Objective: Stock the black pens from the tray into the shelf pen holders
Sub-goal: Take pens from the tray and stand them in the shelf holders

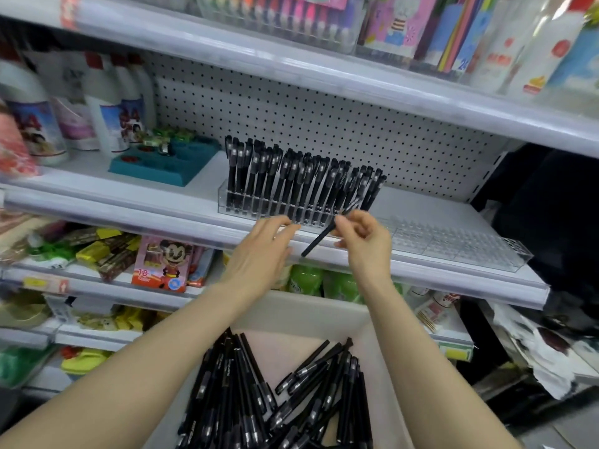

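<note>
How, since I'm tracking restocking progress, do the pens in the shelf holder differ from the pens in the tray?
The holder pens stand upright in rows in a clear holder; the tray pens lie flat in a crisscrossed heap. Holder pens sit on the shelf; tray pens sit lower, nearer the camera. Both are black capped pens.

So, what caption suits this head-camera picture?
Right hand pinches a black pen at the clear pen holder, left hand open beside it, tray of loose pens below.
</note>
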A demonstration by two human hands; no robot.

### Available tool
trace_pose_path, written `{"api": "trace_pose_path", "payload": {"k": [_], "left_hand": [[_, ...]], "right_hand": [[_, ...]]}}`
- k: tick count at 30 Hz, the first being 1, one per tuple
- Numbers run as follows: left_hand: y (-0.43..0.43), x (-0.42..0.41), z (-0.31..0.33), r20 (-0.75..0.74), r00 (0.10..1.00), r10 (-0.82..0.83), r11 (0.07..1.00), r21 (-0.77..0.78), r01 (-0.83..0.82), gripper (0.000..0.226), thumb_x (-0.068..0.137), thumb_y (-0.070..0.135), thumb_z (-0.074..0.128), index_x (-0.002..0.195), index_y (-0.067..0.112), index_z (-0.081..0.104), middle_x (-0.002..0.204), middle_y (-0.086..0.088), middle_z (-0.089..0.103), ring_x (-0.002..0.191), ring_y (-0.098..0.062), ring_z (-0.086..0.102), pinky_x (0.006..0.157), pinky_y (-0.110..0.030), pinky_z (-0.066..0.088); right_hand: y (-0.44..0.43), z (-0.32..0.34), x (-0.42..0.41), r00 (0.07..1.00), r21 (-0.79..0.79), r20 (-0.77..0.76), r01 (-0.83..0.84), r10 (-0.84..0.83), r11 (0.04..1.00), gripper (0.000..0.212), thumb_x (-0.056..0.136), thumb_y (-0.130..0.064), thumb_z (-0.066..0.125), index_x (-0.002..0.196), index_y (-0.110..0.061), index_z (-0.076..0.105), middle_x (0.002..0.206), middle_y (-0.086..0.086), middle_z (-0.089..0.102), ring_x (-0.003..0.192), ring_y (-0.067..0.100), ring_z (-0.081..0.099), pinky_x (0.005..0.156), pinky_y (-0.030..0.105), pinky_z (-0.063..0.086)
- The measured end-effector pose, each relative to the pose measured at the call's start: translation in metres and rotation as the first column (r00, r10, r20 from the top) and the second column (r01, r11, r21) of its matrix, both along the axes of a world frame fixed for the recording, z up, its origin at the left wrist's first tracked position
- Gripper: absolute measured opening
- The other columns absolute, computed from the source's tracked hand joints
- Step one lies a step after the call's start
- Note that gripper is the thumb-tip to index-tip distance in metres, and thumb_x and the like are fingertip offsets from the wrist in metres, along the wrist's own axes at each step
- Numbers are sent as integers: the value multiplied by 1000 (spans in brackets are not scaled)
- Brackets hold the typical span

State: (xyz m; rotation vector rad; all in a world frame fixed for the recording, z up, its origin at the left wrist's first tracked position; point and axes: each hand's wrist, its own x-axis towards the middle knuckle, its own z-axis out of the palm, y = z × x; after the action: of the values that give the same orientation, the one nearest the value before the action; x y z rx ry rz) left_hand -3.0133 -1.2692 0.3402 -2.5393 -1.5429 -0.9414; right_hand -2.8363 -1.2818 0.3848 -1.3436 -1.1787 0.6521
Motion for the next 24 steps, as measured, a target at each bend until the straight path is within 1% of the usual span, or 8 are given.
{"api": "trace_pose_path", "payload": {"k": [4,6,8,10,12,14,18,24], "left_hand": [[28,-4,12,-114,988,103,993,65,-97,72,85,6,67,147,15,32,151,-6,33,139,-24,29,112,-41,36],[37,-6,12,-146,979,140,989,69,-131,71,85,6,67,147,12,34,148,-9,37,138,-27,31,114,-41,32],[42,-8,11,-159,977,143,988,79,-131,65,86,7,66,145,11,38,145,-10,41,136,-28,33,115,-39,31],[44,-10,10,-162,977,136,989,83,-124,64,86,8,65,144,12,39,144,-8,42,134,-27,34,113,-39,33],[45,-10,9,-136,983,127,990,84,-117,64,86,8,66,143,13,40,142,-7,43,133,-26,35,110,-38,36],[46,-10,9,-117,985,127,989,87,-117,64,83,6,68,141,13,43,139,-6,46,130,-25,37,107,-37,39],[49,-10,8,-99,987,127,989,91,-119,65,78,5,72,137,14,47,133,-4,49,123,-23,40,98,-34,46],[50,-10,6,-87,987,138,987,92,-130,68,75,6,75,136,14,46,132,-4,49,122,-23,41,94,-33,48]], "right_hand": [[25,34,0,985,146,138,86,-106,986,2,93,-21,65,94,-21,64,79,0,70,69,11,67,65,25,56],[37,44,-5,977,199,158,109,-142,974,3,93,-21,65,91,-23,64,79,-1,70,73,15,69,65,25,58],[48,49,-10,966,231,193,127,-173,965,6,93,-21,64,95,-17,67,79,-1,69,76,16,69,64,22,58],[61,49,-14,950,245,245,134,-195,960,11,93,-23,64,99,-15,68,78,-4,69,77,15,69,69,29,59],[70,45,-17,929,229,314,124,-194,966,16,93,-26,63,102,-15,69,81,-5,70,79,14,68,75,38,59],[76,38,-19,899,200,395,116,-188,973,19,93,-28,63,106,-14,69,87,-2,72,82,16,68,80,42,58],[78,21,-23,845,94,517,104,-138,990,20,94,-27,62,105,-11,68,90,2,72,82,18,67,82,38,56],[77,15,-28,852,85,498,136,-161,987,18,95,-27,62,104,-12,68,86,1,71,80,18,67,79,38,56]]}}
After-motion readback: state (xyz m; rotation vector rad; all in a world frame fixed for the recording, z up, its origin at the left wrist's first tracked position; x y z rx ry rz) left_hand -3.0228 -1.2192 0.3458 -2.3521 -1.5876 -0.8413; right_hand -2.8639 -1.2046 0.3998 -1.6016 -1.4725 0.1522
